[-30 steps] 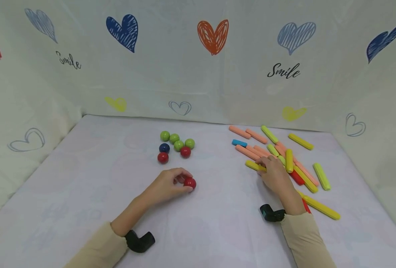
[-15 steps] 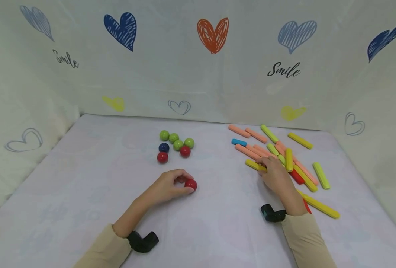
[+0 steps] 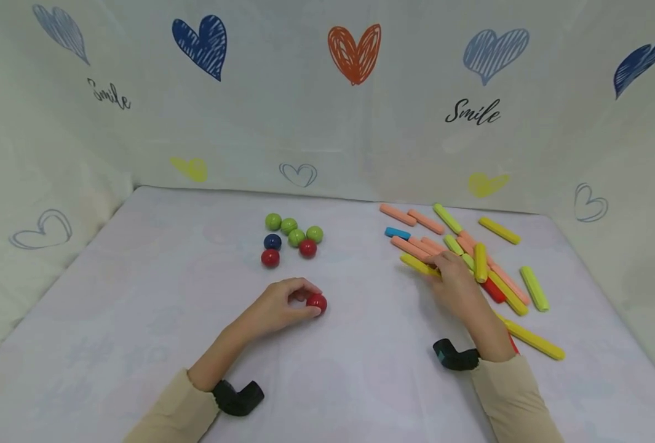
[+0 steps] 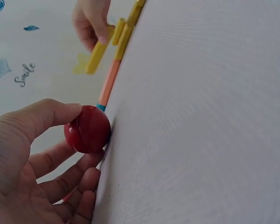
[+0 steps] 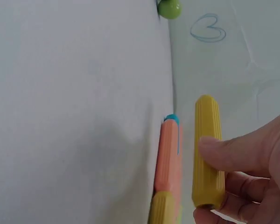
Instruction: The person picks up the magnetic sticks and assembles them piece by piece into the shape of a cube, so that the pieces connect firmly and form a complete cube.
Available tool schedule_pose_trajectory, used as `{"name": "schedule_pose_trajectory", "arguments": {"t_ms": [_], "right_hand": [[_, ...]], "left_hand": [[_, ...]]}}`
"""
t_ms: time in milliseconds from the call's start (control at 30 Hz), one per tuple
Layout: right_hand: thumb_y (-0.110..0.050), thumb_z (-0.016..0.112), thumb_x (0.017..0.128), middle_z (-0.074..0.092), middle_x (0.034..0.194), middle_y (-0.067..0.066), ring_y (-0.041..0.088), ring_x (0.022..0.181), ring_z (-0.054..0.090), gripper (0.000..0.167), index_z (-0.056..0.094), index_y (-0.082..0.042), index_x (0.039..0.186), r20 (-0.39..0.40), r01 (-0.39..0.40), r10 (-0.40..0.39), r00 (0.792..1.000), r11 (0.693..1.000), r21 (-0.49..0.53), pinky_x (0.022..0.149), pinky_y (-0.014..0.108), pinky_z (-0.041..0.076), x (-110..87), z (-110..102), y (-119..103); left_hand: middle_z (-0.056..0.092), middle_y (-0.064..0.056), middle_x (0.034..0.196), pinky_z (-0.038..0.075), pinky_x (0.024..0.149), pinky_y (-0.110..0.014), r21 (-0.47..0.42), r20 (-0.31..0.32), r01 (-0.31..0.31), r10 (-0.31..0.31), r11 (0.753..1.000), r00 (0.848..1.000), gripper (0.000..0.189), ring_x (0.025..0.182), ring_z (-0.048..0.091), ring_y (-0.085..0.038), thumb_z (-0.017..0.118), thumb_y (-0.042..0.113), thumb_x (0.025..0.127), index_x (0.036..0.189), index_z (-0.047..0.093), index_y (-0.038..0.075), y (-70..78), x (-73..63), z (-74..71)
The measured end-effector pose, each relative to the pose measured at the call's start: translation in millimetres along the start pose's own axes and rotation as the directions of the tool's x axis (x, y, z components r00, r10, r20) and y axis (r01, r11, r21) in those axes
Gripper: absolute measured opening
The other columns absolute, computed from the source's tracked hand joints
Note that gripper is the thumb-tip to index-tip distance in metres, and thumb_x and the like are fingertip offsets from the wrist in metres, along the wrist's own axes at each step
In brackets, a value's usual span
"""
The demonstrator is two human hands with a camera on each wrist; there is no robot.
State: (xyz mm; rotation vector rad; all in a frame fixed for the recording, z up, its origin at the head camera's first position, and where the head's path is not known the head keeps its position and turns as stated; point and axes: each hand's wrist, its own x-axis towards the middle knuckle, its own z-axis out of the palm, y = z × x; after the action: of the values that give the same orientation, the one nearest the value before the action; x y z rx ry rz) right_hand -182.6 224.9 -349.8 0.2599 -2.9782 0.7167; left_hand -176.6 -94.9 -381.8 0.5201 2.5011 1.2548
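My left hand (image 3: pixel 280 309) pinches a glossy red ball (image 4: pixel 89 129) between thumb and fingers, low against the white cloth. A seam line runs over the ball in the left wrist view. On the right, my right hand (image 3: pixel 456 289) holds a yellow modelling clay stick (image 5: pixel 207 154) with ribbed sides, thumb pressed on one face. This stick hangs slightly above the cloth, apart from the pile. Beneath and beside it lie salmon sticks (image 5: pixel 168 158) and another yellow stick (image 5: pixel 162 207). The fingers behind the held stick are partly hidden.
Several balls lie beyond my left hand: green ones (image 3: pixel 289 226), a dark blue one (image 3: pixel 272 242) and red ones (image 3: pixel 270 258). Around my right hand are scattered sticks, including a short blue one (image 3: pixel 397 233) and a lime one (image 3: pixel 534 288). A heart-printed backdrop (image 3: pixel 404 123) rises behind the table.
My right hand has lifted the yellow modelling clay stick off the cloth and shifted it slightly left. The left hand keeps its pinch on the red ball, nearly still.
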Motion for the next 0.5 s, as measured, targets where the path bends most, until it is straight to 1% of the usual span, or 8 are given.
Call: {"name": "schedule_pose_trajectory", "arguments": {"t_ms": [33, 100, 167, 233, 400, 500], "right_hand": [[0.000, 0.060, 0.087, 0.055, 0.114, 0.026, 0.040, 0.112, 0.046, 0.031, 0.056, 0.009, 0.117, 0.000, 0.003, -0.003, 1.000, 1.000, 0.008, 0.090, 0.051, 0.042, 0.1, 0, -3], [0.000, 0.061, 0.087, 0.057, 0.107, 0.023, 0.037, 0.106, 0.048, 0.028, 0.057, 0.007, 0.114, -0.001, 0.034, -0.034, 0.999, 0.999, 0.024, 0.086, 0.048, 0.044, -1.3, 1, -9], [-0.002, 0.060, 0.087, 0.056, 0.102, 0.019, 0.031, 0.096, 0.049, 0.027, 0.058, 0.005, 0.113, 0.014, 0.053, -0.054, 0.998, 0.998, 0.041, 0.080, 0.043, 0.045, -3.2, 1, -17], [-0.004, 0.061, 0.087, 0.055, 0.100, 0.015, 0.026, 0.090, 0.048, 0.027, 0.058, 0.002, 0.114, 0.028, 0.075, -0.077, 0.997, 0.996, 0.052, 0.078, 0.040, 0.045, -5.4, 4, -24], [-0.009, 0.060, 0.089, 0.053, 0.100, 0.011, 0.022, 0.089, 0.048, 0.029, 0.057, -0.002, 0.117, 0.076, 0.111, -0.116, 0.990, 0.991, 0.069, 0.080, 0.039, 0.047, -10.2, 12, -41], [-0.009, 0.060, 0.090, 0.052, 0.099, 0.008, 0.019, 0.087, 0.049, 0.027, 0.057, -0.003, 0.116, 0.095, 0.138, -0.145, 0.985, 0.987, 0.082, 0.080, 0.037, 0.048, -12.4, 18, -49]], "left_hand": [[0.059, 0.002, 0.097, 0.046, 0.078, -0.028, 0.002, -0.004, 0.001, -0.001, 1.000, 1.000, 0.028, 0.092, 0.050, -0.015, 0.070, 0.023, 0.082, 0.108, 0.063, 0.015, 0.4, -0.2, 0.2], [0.058, 0.001, 0.096, 0.046, 0.076, -0.026, 0.006, -0.009, 0.000, 0.000, 1.000, 1.000, 0.027, 0.090, 0.050, -0.015, 0.069, 0.021, 0.083, 0.108, 0.063, 0.015, 1.1, -0.7, 0.4], [0.058, 0.001, 0.095, 0.046, 0.074, -0.025, 0.008, -0.012, 0.000, 0.000, 1.000, 1.000, 0.027, 0.089, 0.050, -0.015, 0.069, 0.020, 0.083, 0.108, 0.064, 0.015, 1.7, -0.9, 0.2], [0.057, 0.001, 0.094, 0.046, 0.073, -0.025, 0.009, -0.012, -0.002, 0.002, 1.000, 1.000, 0.027, 0.089, 0.050, -0.015, 0.069, 0.020, 0.083, 0.108, 0.063, 0.014, 1.8, -0.9, 0.0], [0.057, 0.002, 0.094, 0.045, 0.074, -0.026, 0.002, -0.015, 0.022, -0.022, 1.000, 1.000, 0.027, 0.089, 0.050, -0.014, 0.069, 0.020, 0.083, 0.109, 0.063, 0.015, 3.1, -0.8, 0.8], [0.058, 0.002, 0.094, 0.045, 0.075, -0.026, 0.004, -0.019, 0.036, -0.036, 0.999, 0.999, 0.028, 0.089, 0.050, -0.014, 0.070, 0.021, 0.082, 0.109, 0.063, 0.015, 3.2, -0.3, 1.6]]}}
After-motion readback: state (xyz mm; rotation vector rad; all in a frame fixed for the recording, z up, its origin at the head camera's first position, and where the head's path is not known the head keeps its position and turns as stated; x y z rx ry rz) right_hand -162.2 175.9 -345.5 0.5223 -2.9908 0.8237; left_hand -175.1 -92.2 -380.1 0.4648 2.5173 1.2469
